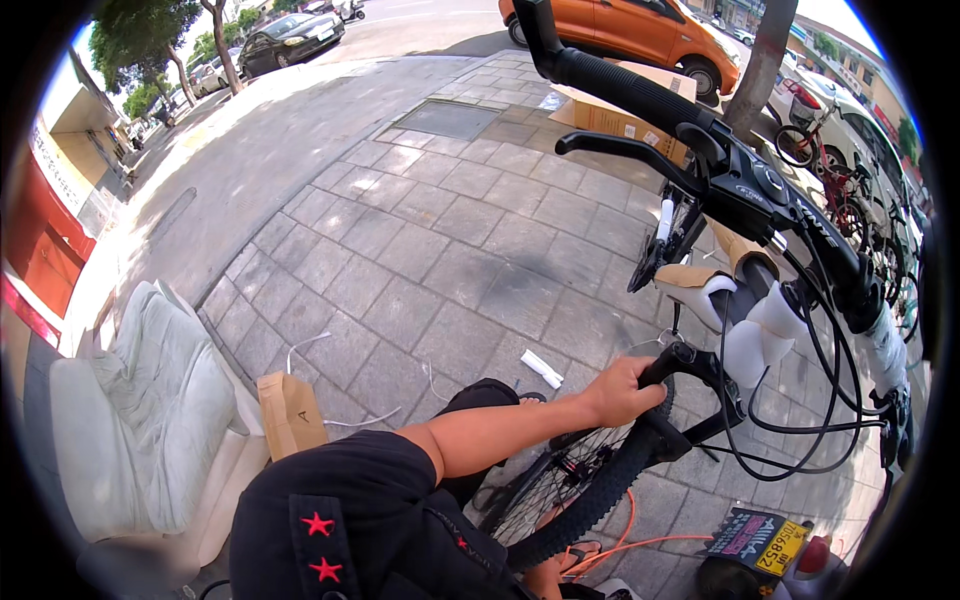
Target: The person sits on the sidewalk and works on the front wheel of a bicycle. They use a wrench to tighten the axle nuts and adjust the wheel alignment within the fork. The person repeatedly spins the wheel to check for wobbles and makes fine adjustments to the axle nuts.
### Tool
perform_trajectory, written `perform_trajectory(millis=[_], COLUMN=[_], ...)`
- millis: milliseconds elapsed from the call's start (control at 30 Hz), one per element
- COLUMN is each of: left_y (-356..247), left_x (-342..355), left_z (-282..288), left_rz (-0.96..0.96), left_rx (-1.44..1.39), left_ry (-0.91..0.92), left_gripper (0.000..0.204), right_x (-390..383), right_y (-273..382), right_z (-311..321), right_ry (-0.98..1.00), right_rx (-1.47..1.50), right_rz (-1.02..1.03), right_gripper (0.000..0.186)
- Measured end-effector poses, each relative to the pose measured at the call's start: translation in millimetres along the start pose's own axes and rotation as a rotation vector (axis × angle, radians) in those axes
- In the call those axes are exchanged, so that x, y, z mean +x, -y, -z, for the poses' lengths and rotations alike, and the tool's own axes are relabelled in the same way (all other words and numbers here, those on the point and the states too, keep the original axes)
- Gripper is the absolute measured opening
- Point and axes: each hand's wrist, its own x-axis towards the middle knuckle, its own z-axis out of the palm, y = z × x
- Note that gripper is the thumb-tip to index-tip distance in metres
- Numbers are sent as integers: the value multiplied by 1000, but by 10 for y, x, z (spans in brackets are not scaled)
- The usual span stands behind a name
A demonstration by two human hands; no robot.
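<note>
My left hand (625, 390), on the arm from the dark sleeve with red stars, is closed around the top of a black bicycle fork (658, 378). The knobbly front tire (580, 520) runs diagonally below it. Black handlebars (750, 185) with grip and brake lever hang above, at right, with looping cables. White foam and cardboard padding (760, 340) wraps the frame beside the fork. Some skin shows beneath the tire at the bottom; I cannot tell whether it is my right hand.
A pale padded seat (135, 420) and brown cardboard piece (288, 415) are at left. White scraps (540, 368) and orange cords (630, 520) lie on paving. A cardboard box (625, 108), tree, parked cars and bicycles stand behind. A yellow-plated object (750, 555) is at lower right.
</note>
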Motion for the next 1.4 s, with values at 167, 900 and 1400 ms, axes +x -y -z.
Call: perform_trajectory(millis=[167, 900, 1400], left_y=[11, 7, 245], left_x=[49, 142, 150], left_z=[-26, -94, 0], left_rz=[-21, 66, 39], left_rx=[31, -85, -239], left_ry=[16, 60, 57], left_gripper=[14, 11, 12], right_x=[103, -306, -879], right_y=[-12, -666, -104], right_z=[34, -23, 221], right_ry=[-4, -90, -257], right_rx=[10, 350, 429], right_rz=[-27, -237, -16], right_gripper=[33, 58, 36])
